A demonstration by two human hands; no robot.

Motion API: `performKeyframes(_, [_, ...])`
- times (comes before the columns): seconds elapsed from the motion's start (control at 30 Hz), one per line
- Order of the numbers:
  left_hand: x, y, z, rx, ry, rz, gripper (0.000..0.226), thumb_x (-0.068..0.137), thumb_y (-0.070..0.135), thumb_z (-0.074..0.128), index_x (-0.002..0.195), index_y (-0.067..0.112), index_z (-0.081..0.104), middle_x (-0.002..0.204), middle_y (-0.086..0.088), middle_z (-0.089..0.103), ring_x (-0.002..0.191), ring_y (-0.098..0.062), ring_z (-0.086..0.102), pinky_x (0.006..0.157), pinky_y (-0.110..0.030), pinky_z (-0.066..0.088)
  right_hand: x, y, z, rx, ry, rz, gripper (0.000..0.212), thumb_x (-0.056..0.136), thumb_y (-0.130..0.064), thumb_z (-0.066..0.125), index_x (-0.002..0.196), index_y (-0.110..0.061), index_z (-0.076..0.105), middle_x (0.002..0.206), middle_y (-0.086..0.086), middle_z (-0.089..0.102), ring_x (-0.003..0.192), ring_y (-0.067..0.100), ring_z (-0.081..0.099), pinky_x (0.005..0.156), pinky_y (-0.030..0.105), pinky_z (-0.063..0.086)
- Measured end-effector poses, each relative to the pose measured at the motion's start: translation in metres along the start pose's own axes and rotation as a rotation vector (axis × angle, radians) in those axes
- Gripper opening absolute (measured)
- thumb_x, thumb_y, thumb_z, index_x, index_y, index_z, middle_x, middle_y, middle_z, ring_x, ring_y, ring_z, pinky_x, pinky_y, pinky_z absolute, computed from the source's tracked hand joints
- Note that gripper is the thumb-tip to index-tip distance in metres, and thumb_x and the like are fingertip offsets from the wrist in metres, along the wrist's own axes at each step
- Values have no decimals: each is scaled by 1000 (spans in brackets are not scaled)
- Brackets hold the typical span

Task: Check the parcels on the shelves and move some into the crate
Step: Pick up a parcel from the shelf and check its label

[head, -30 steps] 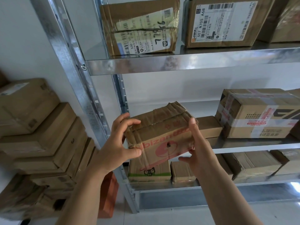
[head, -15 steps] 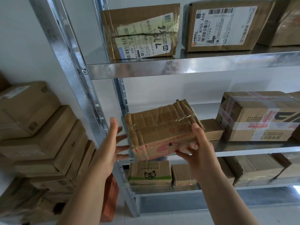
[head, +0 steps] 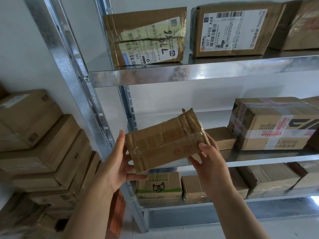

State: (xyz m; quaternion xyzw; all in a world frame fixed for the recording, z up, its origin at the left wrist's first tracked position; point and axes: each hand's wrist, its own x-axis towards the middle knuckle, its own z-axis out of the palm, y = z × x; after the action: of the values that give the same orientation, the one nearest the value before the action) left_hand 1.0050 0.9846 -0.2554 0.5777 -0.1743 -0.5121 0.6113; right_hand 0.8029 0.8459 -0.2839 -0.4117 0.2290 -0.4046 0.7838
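Note:
A crumpled brown parcel (head: 164, 140) wrapped in clear tape, with red print on its front, hangs tilted in front of the middle shelf (head: 259, 160). My right hand (head: 208, 163) grips its right end, thumb on the front and fingers behind. My left hand (head: 117, 166) lies against its left end with straight fingers pointing up and the thumb under the bottom edge. An orange-red object (head: 115, 213), perhaps the crate, shows low down, mostly hidden by my left forearm.
The upper shelf (head: 189, 75) carries two labelled parcels (head: 146, 37) (head: 231, 30). A large taped box (head: 276, 125) and a small box (head: 219, 137) sit on the middle shelf. Below stands a box with a cat face (head: 158, 185). Stacked cartons (head: 43, 152) lean left of the steel upright (head: 69, 66).
My left hand let go of the parcel, opened, and now rests against its left end again. The parcel turned, so its taped brown side faces me more.

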Motion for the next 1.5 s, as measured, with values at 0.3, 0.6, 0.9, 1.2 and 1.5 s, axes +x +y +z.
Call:
performKeyframes(0.3, [-3,3,1,-87,113,152,31,93,39,55,114,20,66,92,-5,63,87,-25,62,65,-44,58,-7,-2,1,-99,-5,26,32,90,-10,52,117,-19,68,88,-3,73,89,15,64,92,36,45])
performKeyframes(0.6, [-5,-2,-13,-87,155,220,60,71,27,60,127,6,65,112,-16,64,99,-29,59,86,-48,47,-10,8,6,-260,46,110,75,80,-75,35,117,-20,70,106,2,78,101,17,73,92,42,50])
performKeyframes(0.9, [-11,2,-25,-50,143,235,46,82,4,48,122,13,68,109,-11,75,107,-28,63,91,-47,49,-18,23,18,-252,148,157,60,82,-54,62,125,-14,65,108,8,76,97,24,72,71,34,54])
performKeyframes(1.2, [-7,-1,-32,408,269,262,30,96,9,57,115,30,66,98,2,77,93,-14,72,73,-32,54,-26,37,22,-164,176,164,37,97,-3,53,130,-17,64,115,12,74,113,32,67,76,39,58])
performKeyframes(1.5, [23,-2,-21,691,376,271,44,94,7,64,133,25,56,109,9,66,105,-16,65,90,-45,58,13,35,13,-242,193,165,30,99,-10,56,127,-17,65,110,11,75,113,31,67,78,41,54])
